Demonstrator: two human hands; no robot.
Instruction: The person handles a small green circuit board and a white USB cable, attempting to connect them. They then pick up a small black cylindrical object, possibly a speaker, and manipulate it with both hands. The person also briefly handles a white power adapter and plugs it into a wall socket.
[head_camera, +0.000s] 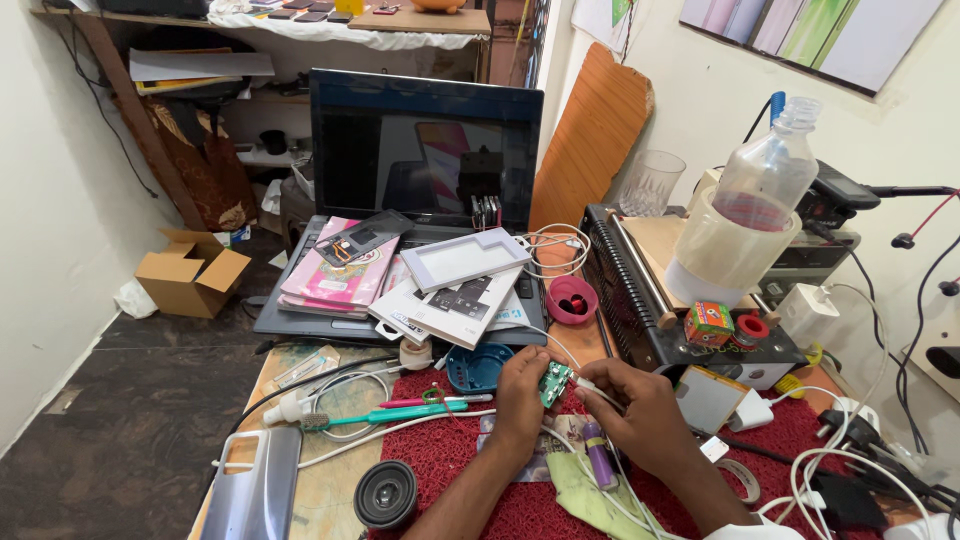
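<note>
Left hand (520, 392): fingers curled, pinching left edge of small green circuit board (555, 383); forearm resting on red mat (450, 460).
Right hand (640, 412): fingertips pressed together on white plug (584, 384) at right edge of circuit board; white cable (620, 490) trailing back under the wrist.
Circuit board: held just above red mat, between both hands, at front centre of desk (325, 490).
Near left hand: blue round dish (476, 366) just behind; green-handled tool (405, 413) and pink pen (415, 402) lying to the left; round black speaker (386, 494) at front edge.
Near right hand: purple cylinder (597, 466) lying on mat below the palm; white charger block (752, 410) to the right.
Behind: open laptop (425, 150), screen dark, keyboard covered with flat packets (345, 270) and phone case (466, 259); small pink bowl (572, 299) beside it.
Right side: black metal box (640, 300) carrying plastic bottle (765, 190) set in a clear tub.
Floor, left: open cardboard box (190, 272).
</note>
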